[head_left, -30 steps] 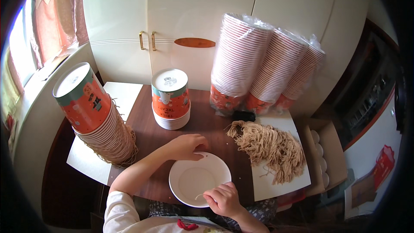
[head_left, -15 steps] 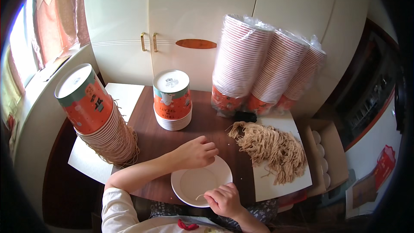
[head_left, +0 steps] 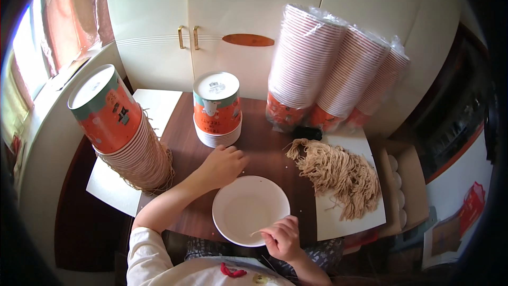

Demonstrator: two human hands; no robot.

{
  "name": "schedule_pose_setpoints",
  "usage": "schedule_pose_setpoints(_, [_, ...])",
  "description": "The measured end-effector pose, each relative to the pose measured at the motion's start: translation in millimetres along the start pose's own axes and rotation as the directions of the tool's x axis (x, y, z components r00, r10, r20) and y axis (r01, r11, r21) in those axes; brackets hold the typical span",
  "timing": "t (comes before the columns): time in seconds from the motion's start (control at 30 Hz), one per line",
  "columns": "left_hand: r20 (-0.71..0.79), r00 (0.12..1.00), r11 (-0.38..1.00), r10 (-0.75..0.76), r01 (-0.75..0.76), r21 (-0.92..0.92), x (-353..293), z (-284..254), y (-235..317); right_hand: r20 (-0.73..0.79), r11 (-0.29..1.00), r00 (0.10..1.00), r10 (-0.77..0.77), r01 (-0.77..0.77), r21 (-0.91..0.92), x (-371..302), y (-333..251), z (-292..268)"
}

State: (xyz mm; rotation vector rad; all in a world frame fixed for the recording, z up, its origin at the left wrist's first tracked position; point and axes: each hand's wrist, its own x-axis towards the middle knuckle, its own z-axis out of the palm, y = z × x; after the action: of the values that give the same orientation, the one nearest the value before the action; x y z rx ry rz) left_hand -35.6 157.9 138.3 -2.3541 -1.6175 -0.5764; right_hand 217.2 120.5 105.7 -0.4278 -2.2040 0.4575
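Note:
A white round tub (head_left: 251, 209) stands at the table's front edge with its mouth toward me, its inside showing bare. My right hand (head_left: 282, 237) is closed at its near right rim, pinching a short end of beige cord (head_left: 257, 232). Beyond the tub's far left rim, my left hand (head_left: 224, 165) hovers over the brown table, fingers bent and a little apart, nothing visible in them. It is nearest to a short stack of upside-down orange and green paper buckets (head_left: 217, 107).
A tall leaning bucket stack (head_left: 124, 127) wound with cords stands at left. Plastic-wrapped bucket stacks (head_left: 328, 69) rise at the back right. A beige cord heap (head_left: 341, 177) lies on white board at right, beside a cardboard box (head_left: 410, 190). Cabinet doors (head_left: 233, 0) close off the back.
My left hand has moved away from the tub's far rim, up and left toward the short bucket stack, its fingers loosening. My right hand stays at the near rim with the cord.

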Motion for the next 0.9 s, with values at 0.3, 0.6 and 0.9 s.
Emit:
schedule_pose_setpoints(0.3, [-0.095,0.980,0.973,-0.173,0.155,-0.172,-54,-8,-5,-0.139,0.990,0.987,0.080,-0.062,0.129,5,2,-21])
schedule_pose_setpoints(0.6, [0.486,0.776,0.472,-0.403,0.631,-0.616,-72,-45,44,-0.151,0.977,0.969,0.195,-0.179,0.117,2,-1,-39])
schedule_pose_setpoints(0.9, [-0.238,0.937,0.921,-0.257,0.162,-0.355,-66,-49,60,-0.037,0.997,0.997,0.061,-0.062,-0.049,17,-23,-40])
